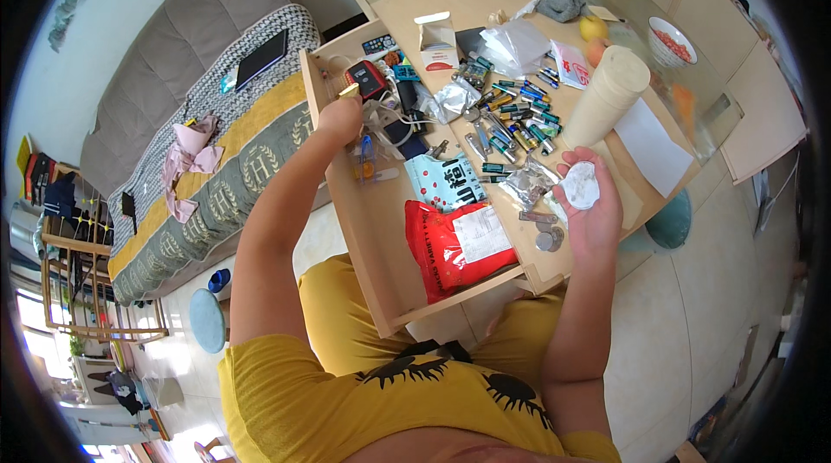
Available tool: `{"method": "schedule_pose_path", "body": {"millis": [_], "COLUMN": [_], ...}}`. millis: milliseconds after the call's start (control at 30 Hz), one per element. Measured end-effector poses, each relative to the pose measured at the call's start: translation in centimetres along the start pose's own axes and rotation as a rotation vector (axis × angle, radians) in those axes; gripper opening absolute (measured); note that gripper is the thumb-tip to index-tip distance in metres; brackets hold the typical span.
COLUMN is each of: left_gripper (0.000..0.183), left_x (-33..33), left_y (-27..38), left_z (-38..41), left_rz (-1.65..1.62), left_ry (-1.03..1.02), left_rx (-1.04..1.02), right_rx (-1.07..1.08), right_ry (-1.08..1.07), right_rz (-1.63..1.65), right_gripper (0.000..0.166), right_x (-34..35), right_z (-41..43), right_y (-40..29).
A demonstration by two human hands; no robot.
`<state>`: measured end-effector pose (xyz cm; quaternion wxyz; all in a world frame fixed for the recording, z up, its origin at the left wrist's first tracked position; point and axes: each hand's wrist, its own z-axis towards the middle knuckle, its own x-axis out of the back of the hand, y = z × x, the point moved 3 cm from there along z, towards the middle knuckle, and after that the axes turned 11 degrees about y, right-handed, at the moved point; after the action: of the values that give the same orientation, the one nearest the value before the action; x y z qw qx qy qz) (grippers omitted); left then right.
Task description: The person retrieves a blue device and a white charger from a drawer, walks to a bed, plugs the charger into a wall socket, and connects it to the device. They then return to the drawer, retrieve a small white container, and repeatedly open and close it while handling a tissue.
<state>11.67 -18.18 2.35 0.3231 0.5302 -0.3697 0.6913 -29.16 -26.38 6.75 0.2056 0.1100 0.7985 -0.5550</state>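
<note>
My left hand (341, 119) is over the far left part of an open wooden drawer (363, 249), pinching a small yellowish object (349, 91). Close to it lies a red-and-black box (367, 80), with tangled pale cables (396, 122) beside it. My right hand (600, 203) is palm up above the tabletop, holding a flat white round piece (580, 186). Left of that hand are crumpled foil (529, 182) and several loose batteries (513, 116) in a heap. Coins (550, 240) lie just below it near the table's corner.
The drawer also holds a red snack bag (454, 249), a light blue packet (445, 180) and a remote control (379, 44). On the table stand a cream cylinder (607, 96), an open carton (437, 41) and a bowl (672, 42). White paper (654, 148) lies rightward. A sofa (188, 28) is at left.
</note>
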Motion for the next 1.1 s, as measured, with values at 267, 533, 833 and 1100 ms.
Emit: {"method": "schedule_pose_path", "body": {"millis": [267, 533, 833, 1100], "left_gripper": [0.009, 0.008, 0.013, 0.018], "left_x": [5.0, 12.4, 13.0, 12.6], "left_y": [0.3, 12.2, 16.6, 16.9], "left_z": [-5.1, -13.2, -15.1, -15.3], "left_rz": [-1.282, -1.751, -2.007, -2.029], "left_ry": [0.143, -0.081, -0.381, -0.385], "left_rx": [0.345, 0.025, 0.129, 0.155], "right_rx": [0.056, 0.234, 0.062, 0.104], "right_ry": [-0.164, -0.375, -0.498, -0.511], "right_rz": [-0.016, -0.271, -0.143, -0.208], "right_gripper": [0.023, 0.015, 0.017, 0.016], "right_x": [-0.8, -3.5, -2.8, -2.3], "right_z": [-1.3, -4.7, -5.5, -5.1], "right_y": [0.3, 2.4, 2.0, 2.5]}}
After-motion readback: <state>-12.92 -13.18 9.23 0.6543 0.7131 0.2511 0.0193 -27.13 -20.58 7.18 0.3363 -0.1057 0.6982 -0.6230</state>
